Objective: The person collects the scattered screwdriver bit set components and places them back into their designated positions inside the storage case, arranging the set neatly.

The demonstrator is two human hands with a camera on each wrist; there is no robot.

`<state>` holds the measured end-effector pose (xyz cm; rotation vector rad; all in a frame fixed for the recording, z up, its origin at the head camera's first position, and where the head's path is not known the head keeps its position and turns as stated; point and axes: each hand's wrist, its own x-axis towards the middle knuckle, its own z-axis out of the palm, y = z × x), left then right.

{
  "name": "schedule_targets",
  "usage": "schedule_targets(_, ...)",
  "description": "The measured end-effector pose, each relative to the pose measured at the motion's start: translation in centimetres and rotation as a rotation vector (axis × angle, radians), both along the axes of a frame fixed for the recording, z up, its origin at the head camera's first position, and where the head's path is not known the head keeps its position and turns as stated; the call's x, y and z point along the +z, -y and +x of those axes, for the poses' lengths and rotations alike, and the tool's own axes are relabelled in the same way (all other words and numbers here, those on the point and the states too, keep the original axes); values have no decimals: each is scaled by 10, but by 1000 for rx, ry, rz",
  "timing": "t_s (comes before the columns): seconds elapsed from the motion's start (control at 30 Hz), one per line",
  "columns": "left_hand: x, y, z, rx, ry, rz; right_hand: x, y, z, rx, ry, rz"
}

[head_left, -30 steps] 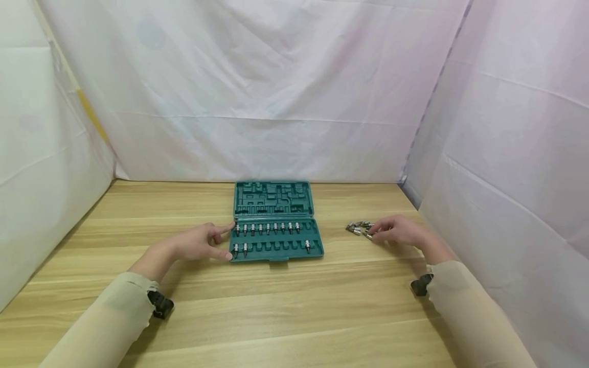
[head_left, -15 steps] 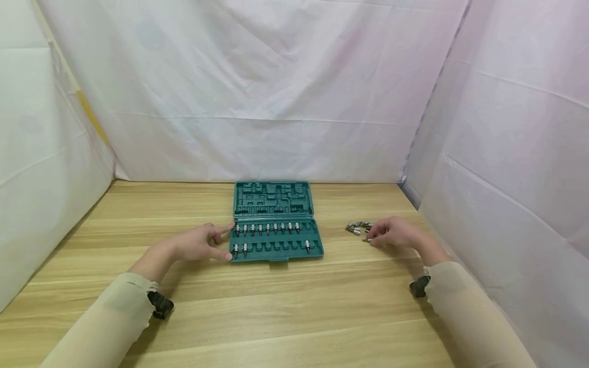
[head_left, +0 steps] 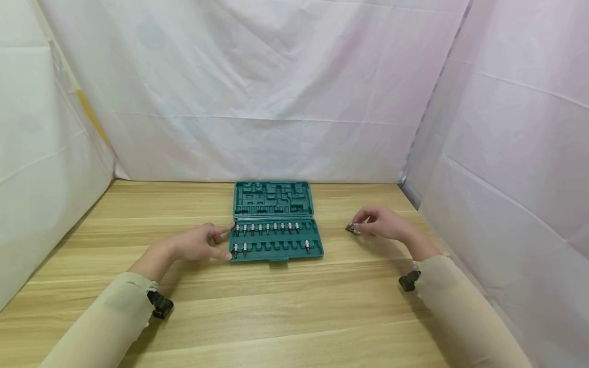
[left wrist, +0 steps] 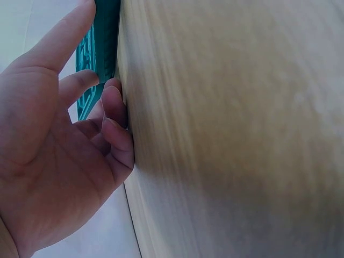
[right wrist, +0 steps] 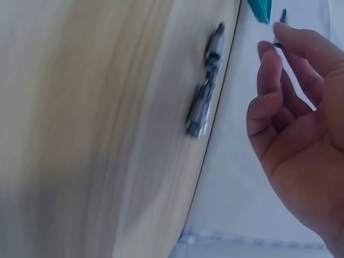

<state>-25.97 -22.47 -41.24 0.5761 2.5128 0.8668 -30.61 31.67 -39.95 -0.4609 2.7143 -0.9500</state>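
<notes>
A green plastic case [head_left: 286,237] lies unfolded on the table, its lid at the back. Several silver bit sockets [head_left: 268,229] with dark tips fill most of the back row; the front row holds two at its left end and one [head_left: 307,247] near its right. My left hand [head_left: 195,243] touches the case's left edge with spread thumb and index finger, the other fingers bent. Right of the case, my right hand [head_left: 386,223] pinches a bit socket [right wrist: 284,17] between thumb and fingertips, its dark tip showing in the right wrist view. Loose bit sockets [right wrist: 201,102] lie below that hand.
The wooden table [head_left: 276,312] ends at a white cloth backdrop [head_left: 276,102], with more cloth at left and right. Both wrists carry a small black camera, one below the left sleeve [head_left: 160,305] and one below the right sleeve [head_left: 408,281].
My right hand has picked a bit socket from the loose pile and lifted it, moving left toward the case and over the remaining pieces. The left hand and the case have stayed put.
</notes>
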Motion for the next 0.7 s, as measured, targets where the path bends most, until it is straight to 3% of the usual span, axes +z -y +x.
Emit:
schedule_targets(0.37, 0, 1, 0, -14, -3, 12, 5, 47, -12, 10, -58, -44)
schedule_targets(0.7, 0, 1, -1, -9, 1, 12, 0, 75, -22, 48, 32, -116)
